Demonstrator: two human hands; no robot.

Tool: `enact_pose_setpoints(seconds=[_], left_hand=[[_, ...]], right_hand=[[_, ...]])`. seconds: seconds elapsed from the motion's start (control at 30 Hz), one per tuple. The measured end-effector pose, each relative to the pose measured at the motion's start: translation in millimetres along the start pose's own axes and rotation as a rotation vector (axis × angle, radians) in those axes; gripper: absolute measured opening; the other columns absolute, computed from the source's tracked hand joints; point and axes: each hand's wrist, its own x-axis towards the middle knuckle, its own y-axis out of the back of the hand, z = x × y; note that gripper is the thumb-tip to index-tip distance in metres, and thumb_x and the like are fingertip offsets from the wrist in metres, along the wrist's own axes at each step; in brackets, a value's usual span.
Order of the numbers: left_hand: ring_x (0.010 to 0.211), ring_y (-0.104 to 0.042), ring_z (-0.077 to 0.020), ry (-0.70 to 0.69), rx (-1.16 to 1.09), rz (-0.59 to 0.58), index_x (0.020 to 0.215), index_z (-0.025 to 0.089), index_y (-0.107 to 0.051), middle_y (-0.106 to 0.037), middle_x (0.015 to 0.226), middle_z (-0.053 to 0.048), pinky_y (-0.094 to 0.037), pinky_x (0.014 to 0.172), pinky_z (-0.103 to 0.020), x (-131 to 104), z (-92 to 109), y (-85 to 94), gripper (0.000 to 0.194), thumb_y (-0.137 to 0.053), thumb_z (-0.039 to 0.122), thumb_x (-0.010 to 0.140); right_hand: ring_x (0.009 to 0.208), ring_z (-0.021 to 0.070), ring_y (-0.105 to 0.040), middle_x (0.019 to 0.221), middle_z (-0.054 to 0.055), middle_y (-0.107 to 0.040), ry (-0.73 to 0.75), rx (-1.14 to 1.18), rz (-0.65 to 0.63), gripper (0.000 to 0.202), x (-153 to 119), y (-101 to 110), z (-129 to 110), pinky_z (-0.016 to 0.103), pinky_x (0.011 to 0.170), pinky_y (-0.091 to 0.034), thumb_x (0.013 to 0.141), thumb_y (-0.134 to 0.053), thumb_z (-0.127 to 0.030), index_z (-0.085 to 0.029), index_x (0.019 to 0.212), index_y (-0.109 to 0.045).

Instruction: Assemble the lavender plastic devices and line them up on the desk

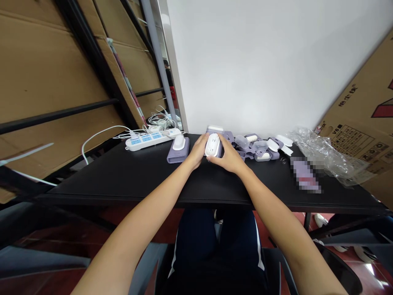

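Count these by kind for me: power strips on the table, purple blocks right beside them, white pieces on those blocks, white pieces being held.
Power strip: 1
Purple block: 1
White piece on that block: 1
White oval piece, held: 1
Total: 4

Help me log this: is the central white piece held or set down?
Held: left hand and right hand grip the white piece from opposite sides.

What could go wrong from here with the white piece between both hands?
The white piece could slip from between the left hand and the right hand. The right hand might knock the purple and white parts crowded beside it. The left hand could bump the nearby purple box, dislodging the white domed piece on top.
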Motion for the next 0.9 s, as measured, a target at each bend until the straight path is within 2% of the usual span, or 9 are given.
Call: enact_pose_setpoints(seconds=[0.13,0.33,0.53,0.63,0.7,0.8,0.9], left_hand=[[0.108,-0.072,-0.0241,0.008,-0.014,-0.037,0.109,0.019,-0.076,-0.079,0.111,-0.007,-0.053,0.094,-0.031,-2,1,-1.8,0.048,-0.079,0.061,0.087],[0.118,-0.071,-0.0274,0.053,-0.048,-0.088,0.115,0.018,-0.074,-0.079,0.122,-0.01,-0.052,0.102,-0.035,-6,3,-3.8,0.056,-0.077,0.066,0.086],[0.117,-0.072,-0.0286,0.076,-0.049,-0.072,0.11,0.017,-0.075,-0.08,0.12,-0.01,-0.054,0.099,-0.034,-5,0,-4.0,0.056,-0.074,0.068,0.087],[0.116,-0.072,-0.0267,0.033,-0.035,-0.057,0.11,0.017,-0.076,-0.08,0.119,-0.009,-0.053,0.099,-0.032,-3,-2,-3.0,0.053,-0.073,0.066,0.089],[0.111,-0.072,-0.0258,0.018,-0.003,-0.039,0.108,0.017,-0.077,-0.081,0.114,-0.009,-0.053,0.096,-0.032,-2,-4,-1.5,0.052,-0.072,0.065,0.091],[0.097,-0.074,-0.0256,0.07,0.054,-0.038,0.105,0.017,-0.078,-0.08,0.1,-0.009,-0.054,0.085,-0.031,-1,-5,0.7,0.056,-0.066,0.07,0.093],[0.086,-0.074,-0.0245,0.086,0.07,-0.07,0.108,0.017,-0.079,-0.079,0.092,-0.008,-0.054,0.074,-0.03,-1,-6,1.5,0.058,-0.064,0.071,0.095]], right_hand=[[0.158,0.0371,-0.043,0.171,0.016,-0.042,-0.011,-0.025,0.019,0.103,-1,1,-4,0.058,0.127,-0.038,0.084,-0.08,-0.049,-0.025,0.171,-0.031],[0.159,0.0381,-0.043,0.175,0.016,-0.038,-0.045,-0.019,-0.018,0.107,-2,2,-9,0.057,0.127,-0.038,0.09,-0.074,-0.055,-0.025,0.176,-0.017],[0.155,0.0399,-0.048,0.172,0.018,-0.042,-0.081,-0.001,-0.014,0.109,-1,-1,-8,0.056,0.123,-0.042,0.09,-0.073,-0.057,-0.023,0.177,-0.015],[0.153,0.0388,-0.05,0.171,0.017,-0.045,-0.082,0.014,-0.034,0.106,-1,0,-8,0.054,0.122,-0.043,0.091,-0.072,-0.056,-0.025,0.177,-0.017],[0.151,0.0374,-0.054,0.169,0.014,-0.049,-0.083,0.026,-0.069,0.103,-1,3,-8,0.053,0.121,-0.044,0.092,-0.072,-0.054,-0.028,0.176,-0.019],[0.145,0.0359,-0.06,0.163,0.012,-0.057,-0.11,0.034,-0.115,0.103,-2,8,-8,0.051,0.119,-0.046,0.09,-0.075,-0.053,-0.03,0.175,-0.023],[0.14,0.0357,-0.063,0.158,0.012,-0.061,-0.138,0.034,-0.104,0.105,-1,10,-7,0.051,0.117,-0.048,0.087,-0.078,-0.052,-0.029,0.175,-0.024]])
